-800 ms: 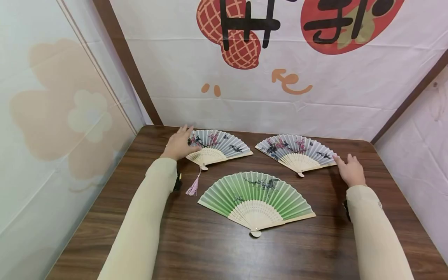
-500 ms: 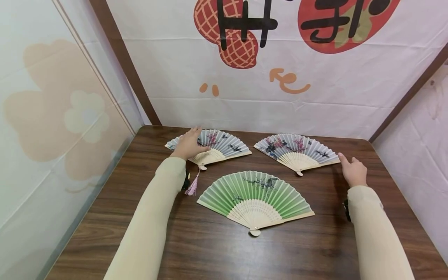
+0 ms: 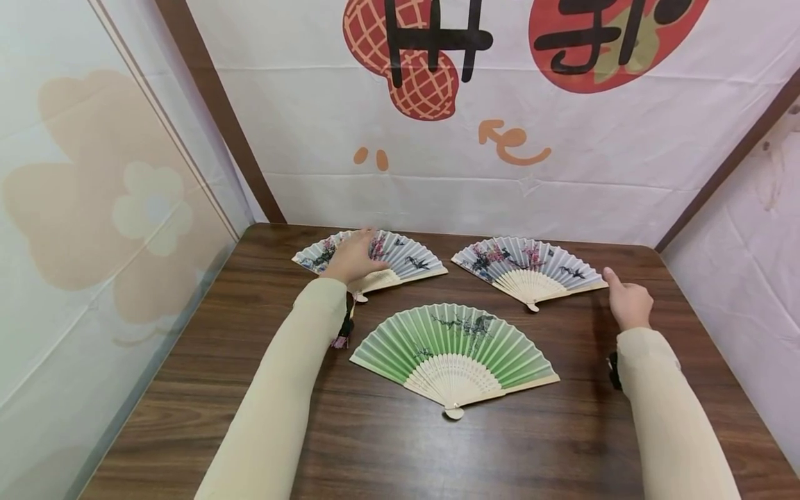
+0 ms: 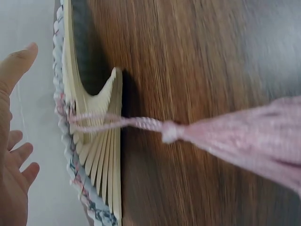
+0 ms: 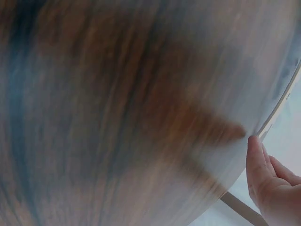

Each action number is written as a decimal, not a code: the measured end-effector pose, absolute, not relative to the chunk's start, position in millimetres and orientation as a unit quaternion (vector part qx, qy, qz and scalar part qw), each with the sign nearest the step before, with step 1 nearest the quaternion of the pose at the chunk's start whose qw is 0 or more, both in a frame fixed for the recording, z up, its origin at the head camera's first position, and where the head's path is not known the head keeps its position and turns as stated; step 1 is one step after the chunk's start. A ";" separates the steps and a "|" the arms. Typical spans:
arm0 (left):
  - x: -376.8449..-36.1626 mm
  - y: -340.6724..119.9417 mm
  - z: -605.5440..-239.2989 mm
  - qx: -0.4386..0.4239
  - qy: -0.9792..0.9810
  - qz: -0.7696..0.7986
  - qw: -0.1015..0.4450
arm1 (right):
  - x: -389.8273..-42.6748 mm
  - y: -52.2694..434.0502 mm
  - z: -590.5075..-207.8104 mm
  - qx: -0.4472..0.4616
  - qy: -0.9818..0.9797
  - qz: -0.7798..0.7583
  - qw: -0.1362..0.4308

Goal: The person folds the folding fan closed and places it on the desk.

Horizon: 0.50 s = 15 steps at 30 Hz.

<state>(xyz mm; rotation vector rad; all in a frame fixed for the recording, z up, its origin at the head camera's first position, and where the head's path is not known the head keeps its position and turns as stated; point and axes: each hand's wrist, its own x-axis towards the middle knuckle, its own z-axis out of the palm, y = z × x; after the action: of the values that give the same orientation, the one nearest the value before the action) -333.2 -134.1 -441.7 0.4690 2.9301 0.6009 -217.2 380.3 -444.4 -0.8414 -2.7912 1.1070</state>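
My left hand (image 3: 355, 258) is over the left grey-blue folding fan (image 3: 415, 260), with its thumb and fingers spread. In the left wrist view that hand (image 4: 15, 188) looks apart from the fan's pale sticks (image 4: 101, 160). A pink tassel (image 4: 249, 136) hangs from this fan's pivot and is mostly hidden in the head view. At the right tip of the other grey-blue folding fan (image 3: 531, 267), my right hand (image 3: 629, 302) holds one digit extended, touching or nearly touching the end stick; its other fingers are bent. A green folding fan (image 3: 462, 347) lies spread nearer me.
All three fans lie on a brown wood-grain table (image 3: 500, 458). A white printed cloth (image 3: 300, 125) hangs behind the table's far edge. Pale cloth walls (image 3: 56, 347) stand at both sides, with brown strips (image 3: 225, 118) at the corners.
The left hand has moved right across the left fan, uncovering its left end and covering more of its middle. The right hand's outer fingers have bent, with one digit staying at the fan tip.
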 end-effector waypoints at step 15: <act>-337.1 -102.6 -448.1 0.179 0.959 0.211 0.066 | -220.8 375.2 -440.3 -0.315 -0.757 0.572 0.012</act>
<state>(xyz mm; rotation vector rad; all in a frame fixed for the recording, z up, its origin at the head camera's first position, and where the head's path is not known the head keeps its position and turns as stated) -337.1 -102.6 -448.1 0.5407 2.8921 0.6368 -220.8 375.2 -440.3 -0.9807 -2.3603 1.7848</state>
